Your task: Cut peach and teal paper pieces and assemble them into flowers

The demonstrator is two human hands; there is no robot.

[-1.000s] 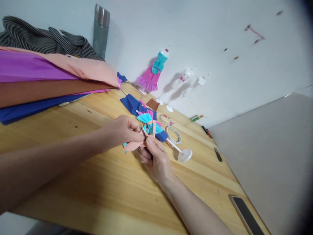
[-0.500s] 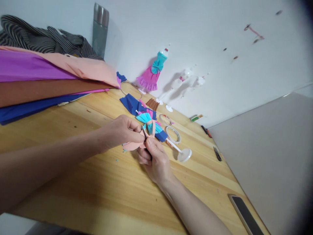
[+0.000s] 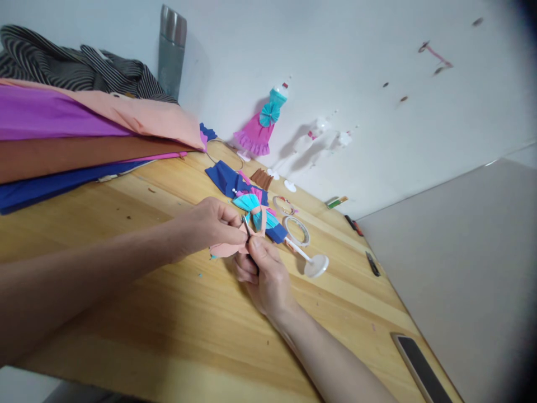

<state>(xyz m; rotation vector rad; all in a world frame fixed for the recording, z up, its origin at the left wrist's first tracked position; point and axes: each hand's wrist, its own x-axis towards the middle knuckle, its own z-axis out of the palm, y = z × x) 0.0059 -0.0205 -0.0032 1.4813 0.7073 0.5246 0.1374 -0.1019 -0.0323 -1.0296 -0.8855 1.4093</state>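
One step, the cutting of peach paper [image 3: 227,250], is judged to be in hand; for the next move, steady paper and careful closing of the scissors [image 3: 246,226] seem called for. The paper is pinched by the left hand [image 3: 215,225] and lies mainly at its five o'clock. The scissors are gripped by the right hand [image 3: 269,273], pointed toward its eleven o'clock.

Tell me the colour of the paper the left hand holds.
The paper in the left hand is peach-pink, best seen in the head view.
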